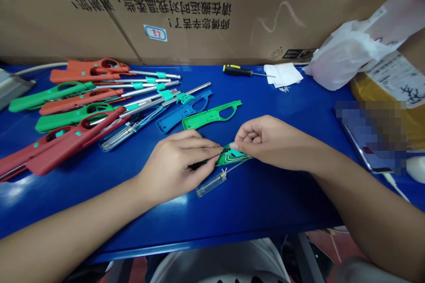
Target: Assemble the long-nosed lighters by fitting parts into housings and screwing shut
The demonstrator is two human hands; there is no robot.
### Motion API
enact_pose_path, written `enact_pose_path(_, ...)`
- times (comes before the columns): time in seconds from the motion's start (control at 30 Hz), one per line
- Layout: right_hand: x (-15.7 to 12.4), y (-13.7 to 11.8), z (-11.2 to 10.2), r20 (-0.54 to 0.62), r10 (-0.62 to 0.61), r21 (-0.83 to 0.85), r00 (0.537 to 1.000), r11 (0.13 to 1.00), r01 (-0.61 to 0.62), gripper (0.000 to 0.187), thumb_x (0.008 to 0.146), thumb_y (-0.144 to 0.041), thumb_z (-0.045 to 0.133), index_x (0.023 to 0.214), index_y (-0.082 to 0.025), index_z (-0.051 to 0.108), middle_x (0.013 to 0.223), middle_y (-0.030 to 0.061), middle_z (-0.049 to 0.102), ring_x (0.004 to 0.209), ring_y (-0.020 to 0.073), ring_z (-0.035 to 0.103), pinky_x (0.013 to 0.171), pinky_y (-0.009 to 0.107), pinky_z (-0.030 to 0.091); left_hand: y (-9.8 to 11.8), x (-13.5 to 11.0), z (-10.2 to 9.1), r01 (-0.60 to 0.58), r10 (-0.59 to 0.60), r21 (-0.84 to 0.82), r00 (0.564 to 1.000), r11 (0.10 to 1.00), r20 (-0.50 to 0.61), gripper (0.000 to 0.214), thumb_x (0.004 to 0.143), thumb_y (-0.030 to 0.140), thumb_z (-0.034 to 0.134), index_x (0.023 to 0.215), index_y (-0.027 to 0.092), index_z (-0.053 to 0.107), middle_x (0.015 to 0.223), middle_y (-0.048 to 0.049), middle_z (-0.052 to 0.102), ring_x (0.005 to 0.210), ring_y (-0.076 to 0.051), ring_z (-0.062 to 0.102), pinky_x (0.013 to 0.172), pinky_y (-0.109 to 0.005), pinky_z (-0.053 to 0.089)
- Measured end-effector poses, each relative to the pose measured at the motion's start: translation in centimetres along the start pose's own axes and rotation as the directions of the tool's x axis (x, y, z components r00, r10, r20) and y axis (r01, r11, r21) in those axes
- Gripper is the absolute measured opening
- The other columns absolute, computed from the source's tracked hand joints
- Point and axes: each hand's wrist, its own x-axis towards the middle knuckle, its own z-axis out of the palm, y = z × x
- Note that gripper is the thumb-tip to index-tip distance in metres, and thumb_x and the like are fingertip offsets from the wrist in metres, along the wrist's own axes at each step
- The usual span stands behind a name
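Both hands are at a green lighter half-shell (221,159) low over the blue table, with white wires and a teal trigger piece (236,152) inside. My left hand (181,159) is closed on its left end, thumb below and fingers above. At the teal piece, my right hand (262,141) pinches with thumb and fingertips; the other fingers are curled. A clear fuel tank (211,183) on a thin tube lies just below the shell. Beyond the hands lie an empty green half-shell (212,117) and a blue half-shell (184,110).
Several red, orange and green lighters (79,115) with metal barrels are piled at left. A screwdriver (237,70) and white tissue (283,74) lie at the back, before a cardboard box (199,44). On the right are a phone (368,141), plastic bag (341,53) and taped package (381,97).
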Motion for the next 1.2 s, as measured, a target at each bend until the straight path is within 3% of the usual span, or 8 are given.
enact_pose_path(0.27, 0.0, -0.7, -0.2, 0.025, 0.055, -0.012, 0.998, 0.998, -0.055, 0.029, 0.092, -0.048, 0.061, 0.08, -0.023, 0.07, 0.068, 0.0004, 0.069, 0.056, 0.0139, 0.056, 0.049, 0.028, 0.037, -0.2, -0.2, -0.3, -0.038, 0.032, 0.086, 0.997, 0.996, 0.065, 0.021, 0.098, 0.018, 0.066, 0.114, 0.022, 0.077, 0.112, -0.0047, 0.079, 0.093, -0.019, 0.07, 0.082, -0.034, 0.06)
enact_pose_path(0.47, -0.2, -0.8, -0.6, 0.055, 0.067, -0.042, 0.996, 0.997, -0.064, 0.028, 0.092, -0.042, 0.06, 0.076, -0.023, 0.073, 0.072, 0.0019, 0.075, 0.058, 0.0152, 0.061, 0.05, 0.029, 0.038, -0.2, -0.1, -0.9, -0.204, 0.164, 0.307, 0.975, 0.93, 0.149, 0.022, 0.1, 0.019, 0.062, 0.118, 0.017, 0.075, 0.116, -0.0063, 0.078, 0.095, -0.024, 0.072, 0.082, -0.039, 0.061)
enact_pose_path(0.57, -0.3, -0.7, -0.9, 0.088, 0.053, -0.059, 0.995, 0.997, -0.048, 0.023, 0.091, -0.04, 0.061, 0.08, -0.025, 0.075, 0.073, 0.0002, 0.074, 0.062, 0.0161, 0.063, 0.053, 0.028, 0.042, -0.3, -0.2, -1.1, -0.194, 0.157, 0.295, 0.977, 0.936, 0.144, 0.021, 0.099, 0.017, 0.064, 0.117, 0.015, 0.075, 0.113, -0.0061, 0.078, 0.094, -0.022, 0.072, 0.082, -0.037, 0.06)
enact_pose_path(0.67, -0.4, -0.8, -1.2, 0.083, 0.036, -0.127, 0.996, 0.992, -0.025, 0.025, 0.092, -0.042, 0.06, 0.078, -0.025, 0.074, 0.067, -0.0009, 0.067, 0.058, 0.0146, 0.056, 0.049, 0.028, 0.037, -0.4, -0.3, -1.1, -0.143, 0.115, 0.233, 0.985, 0.962, 0.129, 0.02, 0.099, 0.017, 0.064, 0.116, 0.018, 0.074, 0.112, -0.0054, 0.078, 0.093, -0.02, 0.07, 0.081, -0.034, 0.058)
enact_pose_path(0.8, -0.7, -1.1, -1.5, 0.087, -0.02, -0.262, 0.996, 0.964, 0.043, 0.029, 0.094, -0.038, 0.056, 0.074, -0.026, 0.072, 0.062, -0.003, 0.06, 0.055, 0.0128, 0.048, 0.049, 0.028, 0.032, -0.5, -0.5, -1.0, -0.08, 0.057, 0.186, 0.991, 0.979, 0.122, 0.02, 0.099, 0.019, 0.065, 0.116, 0.021, 0.074, 0.111, -0.0055, 0.077, 0.093, -0.02, 0.069, 0.08, -0.034, 0.057)
enact_pose_path(0.97, -1.2, -1.0, -1.7, 0.106, -0.156, -0.39, 0.982, 0.902, 0.185, 0.014, 0.091, -0.033, 0.063, 0.091, -0.03, 0.077, 0.073, -0.0043, 0.07, 0.064, 0.014, 0.059, 0.062, 0.029, 0.039, -0.5, -0.5, -0.9, -0.043, 0.027, 0.158, 0.995, 0.986, 0.099, 0.019, 0.096, 0.018, 0.068, 0.114, 0.02, 0.074, 0.109, -0.0059, 0.075, 0.091, -0.02, 0.069, 0.079, -0.034, 0.057)
enact_pose_path(1.1, -1.3, -0.8, -1.3, 0.127, -0.281, -0.513, 0.951, 0.802, 0.305, 0.019, 0.098, -0.028, 0.056, 0.093, -0.03, 0.074, 0.087, -0.004, 0.074, 0.084, 0.0173, 0.066, 0.073, 0.032, 0.04, -0.5, -0.6, -1.0, -0.024, 0.008, 0.128, 0.992, 0.991, 0.122, 0.025, 0.097, 0.017, 0.067, 0.121, 0.021, 0.072, 0.113, -0.0063, 0.074, 0.094, -0.02, 0.067, 0.082, -0.035, 0.056)
enact_pose_path(1.2, -1.5, -0.9, -1.0, 0.145, -0.315, -0.546, 0.938, 0.765, 0.341, 0.019, 0.1, -0.026, 0.054, 0.09, -0.028, 0.07, 0.084, -0.005, 0.073, 0.08, 0.0164, 0.065, 0.071, 0.032, 0.038, -0.5, -0.7, -1.2, -0.028, 0.008, 0.115, 0.985, 0.993, 0.174, 0.027, 0.099, 0.017, 0.064, 0.124, 0.022, 0.071, 0.117, -0.0067, 0.072, 0.096, -0.021, 0.066, 0.082, -0.036, 0.055)
